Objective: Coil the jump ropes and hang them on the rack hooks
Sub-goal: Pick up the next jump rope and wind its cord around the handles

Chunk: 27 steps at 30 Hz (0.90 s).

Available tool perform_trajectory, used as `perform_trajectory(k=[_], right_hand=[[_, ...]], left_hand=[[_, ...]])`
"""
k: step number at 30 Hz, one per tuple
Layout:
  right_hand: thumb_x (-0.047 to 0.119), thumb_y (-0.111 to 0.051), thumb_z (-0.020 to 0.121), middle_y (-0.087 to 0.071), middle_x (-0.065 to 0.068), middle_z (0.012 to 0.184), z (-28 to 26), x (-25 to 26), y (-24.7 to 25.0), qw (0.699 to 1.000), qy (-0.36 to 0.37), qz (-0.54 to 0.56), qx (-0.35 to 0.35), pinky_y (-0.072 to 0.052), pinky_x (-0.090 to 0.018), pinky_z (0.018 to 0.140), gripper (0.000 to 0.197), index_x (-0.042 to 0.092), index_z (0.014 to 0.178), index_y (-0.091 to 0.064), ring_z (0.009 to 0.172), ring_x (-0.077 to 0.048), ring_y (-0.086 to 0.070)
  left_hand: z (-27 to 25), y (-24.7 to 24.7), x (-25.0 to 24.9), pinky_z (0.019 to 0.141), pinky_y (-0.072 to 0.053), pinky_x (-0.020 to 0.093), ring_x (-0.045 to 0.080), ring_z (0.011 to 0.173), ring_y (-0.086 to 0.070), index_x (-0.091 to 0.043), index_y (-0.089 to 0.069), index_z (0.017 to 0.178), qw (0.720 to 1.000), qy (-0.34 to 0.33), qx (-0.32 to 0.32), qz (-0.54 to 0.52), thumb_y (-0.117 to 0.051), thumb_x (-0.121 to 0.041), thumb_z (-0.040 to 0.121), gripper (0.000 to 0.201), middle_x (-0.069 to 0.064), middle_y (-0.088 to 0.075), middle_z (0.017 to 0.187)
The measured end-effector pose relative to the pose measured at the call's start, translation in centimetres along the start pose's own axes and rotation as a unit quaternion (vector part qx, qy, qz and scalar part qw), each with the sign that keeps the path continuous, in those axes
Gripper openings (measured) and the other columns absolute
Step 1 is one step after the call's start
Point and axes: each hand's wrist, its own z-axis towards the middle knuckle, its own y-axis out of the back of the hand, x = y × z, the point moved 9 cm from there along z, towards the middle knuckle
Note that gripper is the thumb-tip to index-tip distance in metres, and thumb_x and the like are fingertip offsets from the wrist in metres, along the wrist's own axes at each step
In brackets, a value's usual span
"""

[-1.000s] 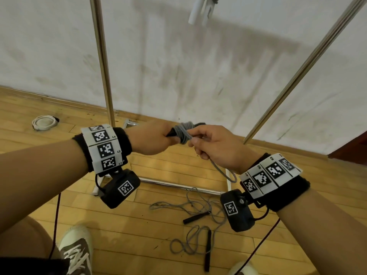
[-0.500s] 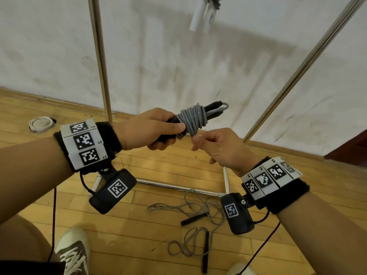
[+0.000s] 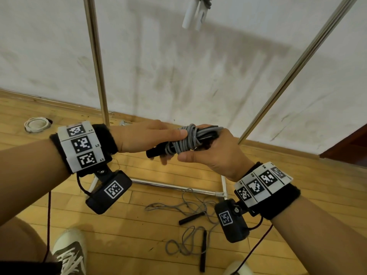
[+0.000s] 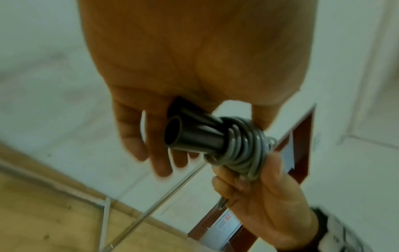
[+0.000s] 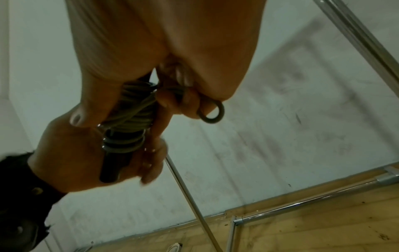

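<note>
While both your grips clamp the coiled jump rope [image 3: 190, 135] in front of the rack [image 3: 97, 62], right grip [image 3: 216, 157] round its middle, left grip [image 3: 143, 137] on the handles [image 3: 156, 152], keep the end loop [image 5: 210, 121] free for hooking.

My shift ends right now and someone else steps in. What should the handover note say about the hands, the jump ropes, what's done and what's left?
Left hand: holds the black-handle end of the coiled rope, thumb on the wraps.
Right hand: fingers curled round the coil's other end; a small loop sticks out beside them.
Floor, by the rack base: a second rope, loose and uncoiled.
Done: this rope is wound round its handles; white handles already hang above, hook out of view.
Left: hang this coil on a hook, then coil and hang the floor rope.
</note>
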Motion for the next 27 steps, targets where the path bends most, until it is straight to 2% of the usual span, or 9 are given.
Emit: perform_trajectory(k=[3, 5, 8, 12, 14, 17, 19, 22, 27], right_hand=[[0.028, -0.091, 0.063, -0.075, 0.011, 0.085, 0.0, -0.3, 0.6, 0.995, -0.014, -0.088, -0.039, -0.054, -0.021, 0.073, 0.031, 0.033, 0.088, -0.073, 0.086, -0.006, -0.071], [0.035, -0.090, 0.062, -0.074, 0.017, 0.082, 0.1, -0.2, 0.0, 0.994, -0.008, -0.104, -0.033, -0.051, -0.013, 0.069, 0.028, 0.038, 0.084, -0.073, 0.082, 0.001, -0.070], [0.032, -0.088, 0.065, -0.075, 0.013, 0.086, 0.3, -0.5, -1.1, 0.993, -0.013, -0.117, 0.001, -0.051, -0.015, 0.071, 0.030, 0.027, 0.092, -0.075, 0.086, -0.001, -0.070], [0.005, -0.074, 0.084, -0.071, 0.000, 0.101, 0.3, -1.5, -1.5, 0.988, -0.053, -0.110, 0.090, -0.053, -0.023, 0.078, 0.029, 0.010, 0.111, -0.065, 0.092, -0.008, -0.068], [-0.003, -0.066, 0.088, -0.068, -0.006, 0.093, 0.0, -2.0, -0.6, 0.986, -0.081, -0.108, 0.096, -0.052, -0.019, 0.067, 0.025, 0.003, 0.112, -0.064, 0.076, -0.004, -0.065], [0.011, -0.072, 0.086, -0.068, -0.005, 0.069, 0.0, -2.3, 1.4, 0.981, -0.099, -0.162, 0.036, -0.046, -0.018, 0.050, 0.007, 0.007, 0.092, -0.074, 0.055, -0.007, -0.060], [0.021, -0.079, 0.080, -0.069, -0.009, 0.065, 0.2, -2.3, 2.8, 0.980, -0.094, -0.173, -0.024, -0.044, -0.020, 0.048, 0.010, 0.013, 0.082, -0.074, 0.049, -0.010, -0.056], [0.017, -0.079, 0.079, -0.067, -0.018, 0.069, 0.4, -1.8, 4.0, 0.984, -0.073, -0.136, -0.091, -0.043, -0.023, 0.048, 0.016, 0.006, 0.087, -0.071, 0.049, -0.012, -0.053], [0.005, -0.052, 0.099, -0.068, -0.010, 0.081, 0.2, -1.8, 4.6, 0.983, -0.071, -0.033, -0.163, -0.051, -0.027, 0.060, 0.007, 0.007, 0.105, -0.056, 0.065, -0.015, -0.063]], left_hand=[[0.2, 1.5, -0.1, 0.064, -0.046, 0.031, 0.008, 0.063, -0.060, -0.023, -0.063, 0.106, 0.997, -0.001, -0.078, 0.023, -0.045, -0.066, 0.086, 0.050, -0.008, -0.067, 0.076], [0.3, 0.6, -0.4, 0.067, -0.053, 0.036, 0.015, 0.072, -0.066, -0.018, -0.058, 0.116, 0.998, -0.013, -0.056, 0.025, -0.044, -0.069, 0.086, 0.060, -0.001, -0.069, 0.085], [0.3, -0.9, -0.4, 0.065, -0.059, 0.042, 0.020, 0.071, -0.067, -0.015, -0.053, 0.118, 0.997, -0.027, -0.018, 0.065, -0.044, -0.072, 0.083, 0.068, 0.009, -0.067, 0.087], [0.3, 0.2, 0.7, 0.061, -0.060, 0.046, 0.023, 0.067, -0.066, -0.021, -0.055, 0.114, 0.994, -0.008, -0.058, 0.091, -0.048, -0.072, 0.085, 0.059, 0.005, -0.066, 0.085], [0.3, 1.3, 0.9, 0.059, -0.059, 0.040, 0.021, 0.064, -0.066, -0.020, -0.057, 0.112, 0.992, -0.003, -0.087, 0.093, -0.047, -0.072, 0.088, 0.058, 0.005, -0.067, 0.084], [0.2, 1.9, 1.2, 0.055, -0.057, 0.039, 0.017, 0.057, -0.063, -0.018, -0.059, 0.102, 0.991, 0.005, -0.093, 0.099, -0.046, -0.073, 0.085, 0.059, 0.005, -0.064, 0.075], [0.3, 1.9, 1.5, 0.054, -0.056, 0.041, 0.015, 0.054, -0.061, -0.022, -0.059, 0.096, 0.989, 0.015, -0.089, 0.115, -0.048, -0.074, 0.083, 0.054, 0.002, -0.063, 0.071], [0.6, 1.8, 1.8, 0.053, -0.053, 0.033, 0.013, 0.052, -0.059, -0.022, -0.059, 0.096, 0.988, 0.023, -0.098, 0.121, -0.051, -0.073, 0.081, 0.054, 0.001, -0.064, 0.071], [0.9, 2.4, 2.3, 0.045, -0.047, 0.024, 0.013, 0.049, -0.056, -0.012, -0.061, 0.100, 0.986, 0.043, -0.124, 0.104, -0.054, -0.075, 0.077, 0.067, 0.005, -0.060, 0.069]])
